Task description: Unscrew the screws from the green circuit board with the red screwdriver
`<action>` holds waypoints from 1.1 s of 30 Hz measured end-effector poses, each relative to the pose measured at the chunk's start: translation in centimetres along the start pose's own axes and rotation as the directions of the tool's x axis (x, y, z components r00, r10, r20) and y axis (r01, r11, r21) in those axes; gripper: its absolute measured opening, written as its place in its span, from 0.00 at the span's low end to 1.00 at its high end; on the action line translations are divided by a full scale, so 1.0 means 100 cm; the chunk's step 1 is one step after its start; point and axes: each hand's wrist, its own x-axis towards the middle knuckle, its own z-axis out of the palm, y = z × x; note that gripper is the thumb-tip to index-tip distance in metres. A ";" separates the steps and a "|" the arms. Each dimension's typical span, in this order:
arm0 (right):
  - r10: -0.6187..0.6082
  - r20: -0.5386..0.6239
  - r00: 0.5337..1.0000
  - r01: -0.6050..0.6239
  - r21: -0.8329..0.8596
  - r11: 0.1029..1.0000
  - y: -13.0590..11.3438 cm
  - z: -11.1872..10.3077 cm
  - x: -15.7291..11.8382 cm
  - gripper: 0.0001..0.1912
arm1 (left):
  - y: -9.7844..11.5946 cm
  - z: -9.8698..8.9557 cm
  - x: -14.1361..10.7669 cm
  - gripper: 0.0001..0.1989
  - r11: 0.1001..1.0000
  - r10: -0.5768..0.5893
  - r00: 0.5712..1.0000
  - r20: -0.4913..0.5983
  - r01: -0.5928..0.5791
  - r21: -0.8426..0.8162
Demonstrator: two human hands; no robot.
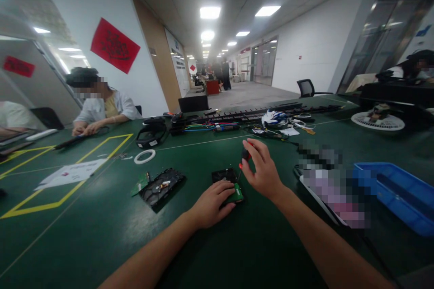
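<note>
A hard drive [224, 174] lies on the green table in front of me, with a green circuit board [238, 193] showing at its right end. My left hand [213, 202] rests over the drive, fingers across its top and thumb along the near edge, holding it down. A small screwdriver [244, 155] with a red and black handle is pinched between the thumb and fingers of my right hand [263, 172]. Its shaft points down to the drive's right side; whether the tip sits in a screw is too small to tell.
Left of the drive lie an opened hard drive case [162, 188], a loose green board [140, 184] and a white tape roll [144, 156]. A blue tray [403, 198] stands at right. Cables [217, 125] and tools line the back. A person [105, 108] sits across at left.
</note>
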 end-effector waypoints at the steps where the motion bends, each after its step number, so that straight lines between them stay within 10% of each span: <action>1: -0.001 -0.014 1.000 0.001 0.004 1.000 0.001 0.001 0.000 0.37 | 0.000 0.000 0.000 0.24 1.000 0.006 1.000 0.002 -0.006 0.000; 33: -0.060 -0.059 0.996 0.058 -0.038 0.998 0.002 -0.005 0.003 0.33 | -0.004 -0.001 0.000 0.22 0.999 0.050 0.998 -0.027 -0.050 -0.006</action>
